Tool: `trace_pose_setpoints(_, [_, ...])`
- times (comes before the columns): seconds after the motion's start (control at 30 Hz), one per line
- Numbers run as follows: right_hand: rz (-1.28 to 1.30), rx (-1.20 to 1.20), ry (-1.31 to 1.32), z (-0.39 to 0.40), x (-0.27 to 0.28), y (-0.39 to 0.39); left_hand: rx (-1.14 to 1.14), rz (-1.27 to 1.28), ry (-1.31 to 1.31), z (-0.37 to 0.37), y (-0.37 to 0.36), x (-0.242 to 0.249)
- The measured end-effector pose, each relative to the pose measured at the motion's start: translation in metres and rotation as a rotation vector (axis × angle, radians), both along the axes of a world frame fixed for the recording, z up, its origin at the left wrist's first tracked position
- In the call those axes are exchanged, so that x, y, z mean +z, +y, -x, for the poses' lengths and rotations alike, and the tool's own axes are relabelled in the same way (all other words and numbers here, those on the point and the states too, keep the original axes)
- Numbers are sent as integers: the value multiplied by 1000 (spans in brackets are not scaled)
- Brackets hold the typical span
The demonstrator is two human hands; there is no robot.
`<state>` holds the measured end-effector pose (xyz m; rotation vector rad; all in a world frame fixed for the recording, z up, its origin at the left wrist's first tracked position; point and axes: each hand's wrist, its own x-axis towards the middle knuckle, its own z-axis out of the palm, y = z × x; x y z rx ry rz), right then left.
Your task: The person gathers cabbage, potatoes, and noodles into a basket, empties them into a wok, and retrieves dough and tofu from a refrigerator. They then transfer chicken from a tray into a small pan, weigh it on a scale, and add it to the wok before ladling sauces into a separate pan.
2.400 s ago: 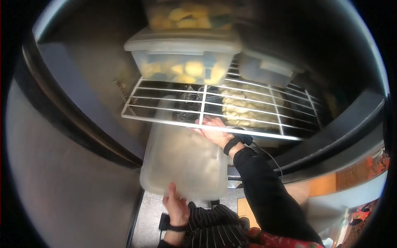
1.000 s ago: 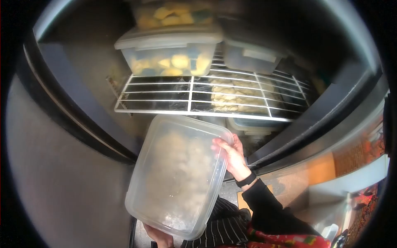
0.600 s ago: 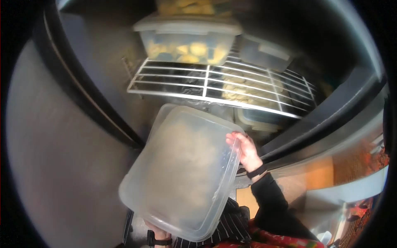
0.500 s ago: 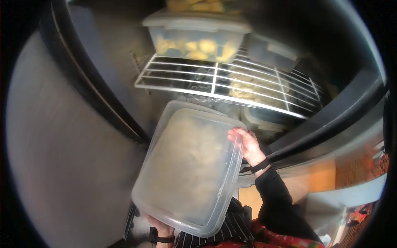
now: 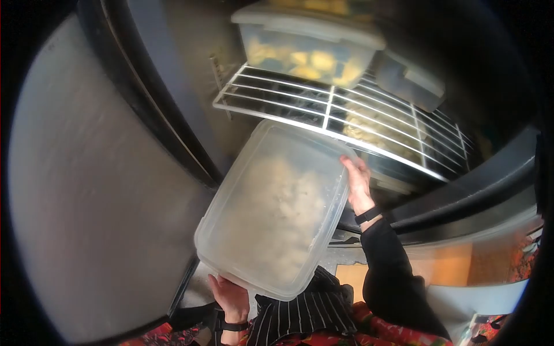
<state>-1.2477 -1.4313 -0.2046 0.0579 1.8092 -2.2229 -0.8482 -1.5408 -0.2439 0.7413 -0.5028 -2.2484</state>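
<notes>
A large translucent plastic container [image 5: 277,213] with a lid is tilted in front of me, with pale, lumpy contents showing cloudily through it. My right hand [image 5: 358,183] grips its far right edge, the thumb on the rim and the other fingers mostly hidden behind. At its near edge my left hand [image 5: 231,297] holds it from below, and those fingers are partly covered by the container. The container's far edge is just below the front of a white wire shelf [image 5: 277,115] inside a refrigerator.
On the shelf stand a lidded clear tub [image 5: 306,55] of yellow pieces and a smaller tub [image 5: 410,81]. Pale food [image 5: 381,130] and another container [image 5: 392,181] show under the shelf. The open refrigerator door [image 5: 104,190] is at the left; a dark door frame [image 5: 467,196] runs along the right.
Both hands have brought the container slightly up and closer to the shelf front. The view has shifted, and more of my left hand now shows.
</notes>
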Motion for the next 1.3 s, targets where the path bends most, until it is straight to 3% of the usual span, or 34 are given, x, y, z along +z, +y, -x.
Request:
trace_pose_setpoints(0.13, [-172, 164, 58, -10, -26, -2, 88, 22, -88, 13, 8, 17])
trace_pose_setpoints(0.2, [-139, 203, 58, -13, -33, 1, 200, -47, -236, 14, 12, 26])
trace_pose_setpoints(0.23, [-240, 201, 168, -8, -34, 3, 211, -48, -240, 11, 9, 17])
trace_pose_setpoints(0.3, [-562, 287, 470, 5, -17, 4, 114, 214, -492, 1, 5, -9])
trace_pose_setpoints(0.33, [-556, 308, 466, 7, 3, -4, 131, 210, -504, 4, 8, -2])
trace_pose_setpoints(0.4, [-1086, 609, 608, 8, 46, -27, 97, 334, -587, 20, 11, 19])
trace_pose_setpoints(0.43, [-1176, 767, 547, 5, 68, -41, 138, 328, -601, 18, 12, 17])
trace_pose_setpoints(0.5, [-1150, 892, 582, 17, 62, -62, -69, 191, -920, -1, 14, 10])
trace_pose_setpoints(0.53, [-1147, 982, 591, 23, 57, -80, 32, 145, -951, -6, 23, 16])
trace_pose_setpoints(0.6, [-1004, 1072, 586, 20, 58, -85, -19, 200, -877, -6, 45, 30])
trace_pose_setpoints(0.63, [-828, 1046, 590, 38, 19, -87, -1, 181, -841, -6, 53, 32])
trace_pose_setpoints(0.67, [-752, 1085, 424, 18, 42, -85, 24, 165, -805, -6, 63, 30])
trace_pose_setpoints(0.73, [-595, 1232, 284, 41, 5, -82, 117, 223, -796, -13, 81, 19])
trace_pose_setpoints(0.77, [-757, 1059, 429, 33, -4, -72, 199, 214, -769, -16, 95, 12])
trace_pose_setpoints(0.8, [-638, 1064, 325, 18, -5, -57, 266, 216, -738, -22, 104, 8])
trace_pose_setpoints(0.83, [-839, 1094, 476, 46, -39, -56, 360, 211, -753, -31, 115, 4])
trace_pose_setpoints(0.87, [-869, 1107, 470, 42, -51, -51, 387, 206, -739, -36, 126, -2])
trace_pose_setpoints(0.9, [-620, 892, 557, 84, -133, -42, 404, 198, -723, -47, 135, -5])
trace_pose_setpoints(0.93, [-645, 959, 520, 57, -112, -25, 463, 192, -727, -62, 142, -6])
trace_pose_setpoints(1.0, [-639, 1026, 487, -28, -52, 17, 315, 71, -983, -105, 181, 4])
trace_pose_setpoints(1.03, [-631, 1059, 478, -60, -37, 35, 352, 64, -975, -123, 200, 6])
trace_pose_setpoints(1.13, [-592, 1150, 470, -159, -8, 90, 387, 47, -1001, -194, 258, 9])
trace_pose_setpoints(1.3, [-516, 1444, 454, -334, 4, 147, 636, -40, -1025, -331, 387, -10])
